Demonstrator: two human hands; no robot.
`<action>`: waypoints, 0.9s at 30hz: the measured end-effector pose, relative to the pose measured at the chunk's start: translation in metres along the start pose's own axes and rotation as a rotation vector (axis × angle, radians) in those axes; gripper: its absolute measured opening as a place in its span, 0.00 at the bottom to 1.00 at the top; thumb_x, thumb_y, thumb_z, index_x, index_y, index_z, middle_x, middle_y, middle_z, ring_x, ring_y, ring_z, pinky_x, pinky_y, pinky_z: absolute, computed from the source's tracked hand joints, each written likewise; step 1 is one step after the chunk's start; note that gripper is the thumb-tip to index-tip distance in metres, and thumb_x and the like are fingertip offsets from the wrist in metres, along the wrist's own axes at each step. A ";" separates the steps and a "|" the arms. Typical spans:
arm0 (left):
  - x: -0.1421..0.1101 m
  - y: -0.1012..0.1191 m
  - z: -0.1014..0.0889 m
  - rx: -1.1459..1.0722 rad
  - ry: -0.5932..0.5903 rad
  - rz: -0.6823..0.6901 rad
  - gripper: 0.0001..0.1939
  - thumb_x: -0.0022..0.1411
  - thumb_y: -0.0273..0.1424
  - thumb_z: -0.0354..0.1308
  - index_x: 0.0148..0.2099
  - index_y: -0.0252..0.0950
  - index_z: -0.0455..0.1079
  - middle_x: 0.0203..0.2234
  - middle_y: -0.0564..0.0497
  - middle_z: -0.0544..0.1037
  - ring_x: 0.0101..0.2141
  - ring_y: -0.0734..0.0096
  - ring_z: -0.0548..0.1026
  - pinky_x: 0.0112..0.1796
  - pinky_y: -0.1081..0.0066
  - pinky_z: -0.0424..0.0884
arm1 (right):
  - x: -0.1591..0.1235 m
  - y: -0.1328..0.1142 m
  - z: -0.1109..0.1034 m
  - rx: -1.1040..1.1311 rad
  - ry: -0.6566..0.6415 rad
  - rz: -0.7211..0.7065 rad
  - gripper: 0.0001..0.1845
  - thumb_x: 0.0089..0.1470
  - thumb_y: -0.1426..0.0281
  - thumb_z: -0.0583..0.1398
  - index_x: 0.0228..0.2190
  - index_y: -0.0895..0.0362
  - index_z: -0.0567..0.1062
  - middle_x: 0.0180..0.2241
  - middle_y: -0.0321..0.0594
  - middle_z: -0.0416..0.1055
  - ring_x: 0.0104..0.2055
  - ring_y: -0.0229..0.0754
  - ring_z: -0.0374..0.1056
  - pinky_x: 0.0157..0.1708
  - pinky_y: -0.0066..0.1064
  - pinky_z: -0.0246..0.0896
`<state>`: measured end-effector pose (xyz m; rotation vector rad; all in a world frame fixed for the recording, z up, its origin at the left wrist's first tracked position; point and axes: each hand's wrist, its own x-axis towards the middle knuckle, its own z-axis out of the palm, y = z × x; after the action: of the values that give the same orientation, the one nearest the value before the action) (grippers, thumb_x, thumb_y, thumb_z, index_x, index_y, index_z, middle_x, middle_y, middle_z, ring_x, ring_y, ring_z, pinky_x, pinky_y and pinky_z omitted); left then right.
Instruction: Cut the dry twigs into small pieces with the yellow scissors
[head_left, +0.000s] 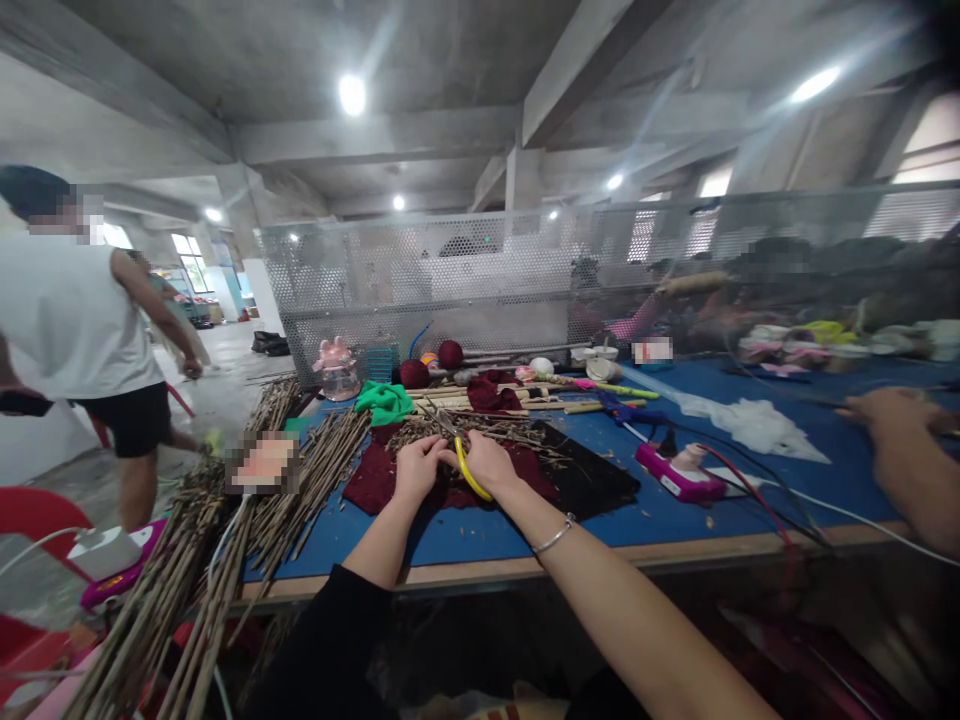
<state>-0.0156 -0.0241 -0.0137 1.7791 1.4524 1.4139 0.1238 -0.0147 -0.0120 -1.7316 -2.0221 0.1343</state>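
Note:
My right hand (487, 463) is closed round the yellow handles of a pair of scissors (466, 468), whose blades point away from me and to the left. Close beside it, my left hand (420, 468) has its fingers drawn together; whatever is between them is too small to make out. Beneath and beyond both hands, a heap of short cut twigs (517, 437) lies on a dark red cloth (373, 478). A black cloth (592, 475) sticks out to the right of it.
Bundles of long dry stalks (169, 570) lean on the table's left end. A purple power strip (679, 480) with cords, a glue gun (626, 412) and a green cloth (384, 402) lie on the blue tabletop (465, 545). At right is another person's hand (892, 415); a person (90, 310) stands left.

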 end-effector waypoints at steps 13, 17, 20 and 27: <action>0.000 -0.001 0.000 0.014 0.008 -0.031 0.12 0.53 0.32 0.53 0.35 0.31 0.75 0.30 0.47 0.78 0.31 0.68 0.73 0.33 0.73 0.66 | -0.003 -0.003 -0.002 -0.020 0.013 0.005 0.35 0.42 0.40 0.48 0.36 0.57 0.65 0.34 0.48 0.71 0.38 0.50 0.68 0.33 0.33 0.56; -0.004 0.006 -0.001 0.062 -0.035 0.021 0.13 0.54 0.33 0.52 0.31 0.32 0.75 0.23 0.50 0.77 0.27 0.70 0.71 0.29 0.74 0.64 | -0.004 -0.004 -0.004 0.004 -0.014 -0.018 0.34 0.43 0.41 0.49 0.38 0.58 0.63 0.36 0.48 0.70 0.39 0.49 0.68 0.33 0.32 0.56; -0.006 0.008 -0.002 0.070 -0.026 0.027 0.12 0.53 0.32 0.52 0.32 0.32 0.75 0.24 0.50 0.77 0.27 0.70 0.71 0.29 0.74 0.64 | -0.003 -0.004 -0.006 -0.005 -0.046 0.003 0.33 0.43 0.41 0.49 0.36 0.58 0.64 0.36 0.48 0.71 0.39 0.49 0.68 0.33 0.31 0.55; -0.004 0.002 -0.001 0.053 -0.014 0.013 0.14 0.54 0.34 0.51 0.31 0.32 0.75 0.22 0.50 0.77 0.26 0.69 0.71 0.29 0.73 0.63 | -0.003 -0.001 -0.006 0.008 -0.057 0.021 0.34 0.43 0.41 0.48 0.34 0.57 0.67 0.35 0.49 0.71 0.39 0.50 0.68 0.32 0.32 0.56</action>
<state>-0.0154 -0.0286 -0.0138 1.8303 1.4864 1.3785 0.1253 -0.0187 -0.0073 -1.7631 -2.0415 0.2005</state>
